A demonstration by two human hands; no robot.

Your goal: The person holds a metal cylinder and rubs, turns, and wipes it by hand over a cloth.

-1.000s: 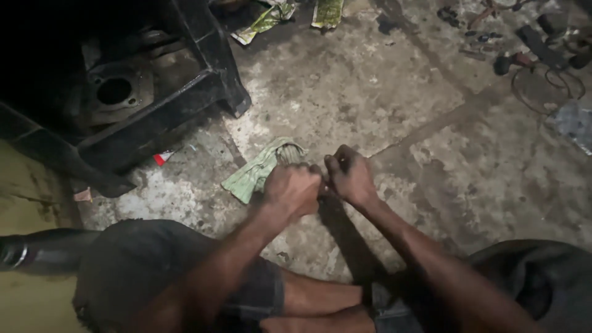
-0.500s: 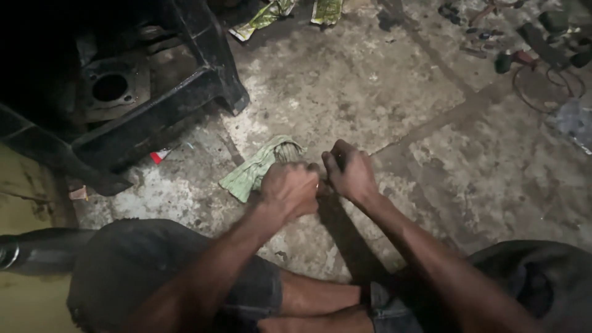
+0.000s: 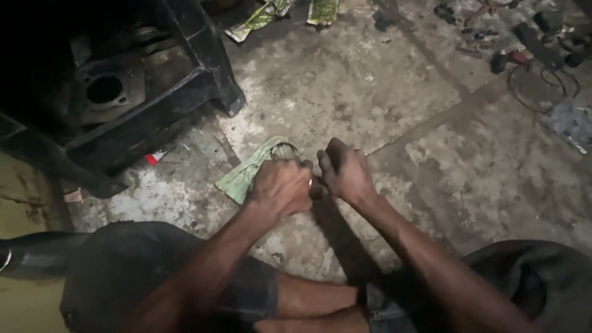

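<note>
The green rag (image 3: 250,172) lay bunched under the clenched left hand (image 3: 280,187), gripping something small against the curled right hand (image 3: 344,172); a steady, close pinch seemed wise

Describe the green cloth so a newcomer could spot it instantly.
Start at the black frame standing at upper left on the stained concrete floor. Below its near corner lies the green cloth, crumpled, partly under the left hand. The green wrappers lie far off at the top edge; only the cloth touches a hand.
</note>
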